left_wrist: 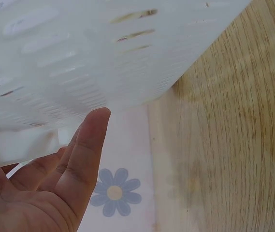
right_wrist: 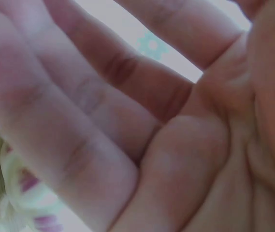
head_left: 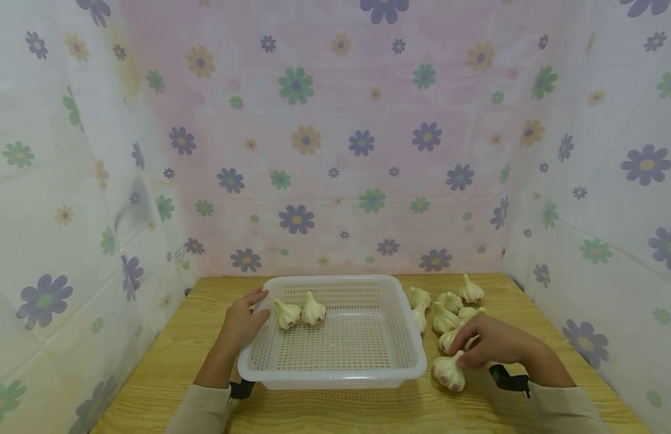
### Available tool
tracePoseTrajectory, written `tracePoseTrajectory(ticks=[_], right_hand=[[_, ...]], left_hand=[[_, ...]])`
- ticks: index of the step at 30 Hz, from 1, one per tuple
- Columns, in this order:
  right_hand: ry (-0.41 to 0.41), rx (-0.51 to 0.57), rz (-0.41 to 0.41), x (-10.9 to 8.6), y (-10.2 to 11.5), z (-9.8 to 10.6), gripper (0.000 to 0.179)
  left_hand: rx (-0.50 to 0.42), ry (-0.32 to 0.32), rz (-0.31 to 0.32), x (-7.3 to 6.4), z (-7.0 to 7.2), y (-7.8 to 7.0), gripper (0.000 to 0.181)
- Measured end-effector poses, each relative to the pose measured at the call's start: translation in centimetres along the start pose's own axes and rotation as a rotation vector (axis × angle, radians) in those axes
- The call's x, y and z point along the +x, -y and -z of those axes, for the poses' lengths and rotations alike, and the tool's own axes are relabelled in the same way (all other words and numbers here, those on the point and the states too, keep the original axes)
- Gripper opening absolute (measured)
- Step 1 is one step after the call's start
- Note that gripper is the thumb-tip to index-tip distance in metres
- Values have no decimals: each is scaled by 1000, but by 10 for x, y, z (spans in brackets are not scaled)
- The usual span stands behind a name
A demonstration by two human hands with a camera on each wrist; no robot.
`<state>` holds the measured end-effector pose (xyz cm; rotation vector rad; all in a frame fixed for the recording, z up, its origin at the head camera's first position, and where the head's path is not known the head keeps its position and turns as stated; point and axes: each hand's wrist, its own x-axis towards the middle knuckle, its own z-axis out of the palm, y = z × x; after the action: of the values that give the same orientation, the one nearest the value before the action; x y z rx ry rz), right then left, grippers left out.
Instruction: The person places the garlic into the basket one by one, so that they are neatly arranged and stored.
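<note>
A white plastic basket (head_left: pixel 330 375) with slotted walls stands on the wooden table. Inside it, at the left, lie two garlic bulbs (head_left: pixel 314 310). My left hand (head_left: pixel 242 324) holds the basket's left rim, and in the left wrist view its fingers (left_wrist: pixel 86 150) lie along the outer wall. To the right of the basket, my right hand (head_left: pixel 493 343) pinches a garlic bulb (head_left: pixel 449 372) by its stem. Fingers and palm fill the right wrist view, with part of a garlic bulb (right_wrist: pixel 26 188) at the lower left.
Several more garlic bulbs (head_left: pixel 445 318) lie in a cluster on the table (head_left: pixel 200 295), between the basket and my right hand. One bulb (head_left: pixel 471 290) sits at the back. Flower-printed cloth (head_left: pixel 335 120) hangs behind the table and along both sides.
</note>
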<state>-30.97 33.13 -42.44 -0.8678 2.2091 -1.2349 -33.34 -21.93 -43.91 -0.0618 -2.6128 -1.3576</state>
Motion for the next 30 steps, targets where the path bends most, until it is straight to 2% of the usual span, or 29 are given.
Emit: tracePoseTrajectory(ticks=[3, 8, 15, 20, 26, 28, 30], right_hand=[[-37, -48, 8, 5, 1, -4, 22], [-151, -177, 3, 14, 4, -9, 21], [-253, -235, -35, 27, 4, -17, 29], [-265, -264, -22, 31, 2, -20, 40], [-249, -293, -62, 33, 0, -23, 49], [-238, -282, -73, 33, 0, -25, 51], [-218, -224, -85, 33, 0, -27, 54]], left_hand=[[4, 4, 3, -1, 0, 0, 55], [6, 1, -3, -1, 1, 0, 55], [6, 3, -12, -1, 1, 0, 55], [0, 7, -13, -1, 1, -1, 55], [-12, 8, -2, -1, 1, -1, 55], [-13, 6, 2, -1, 0, -1, 55], [-14, 6, 5, -1, 0, -1, 55]])
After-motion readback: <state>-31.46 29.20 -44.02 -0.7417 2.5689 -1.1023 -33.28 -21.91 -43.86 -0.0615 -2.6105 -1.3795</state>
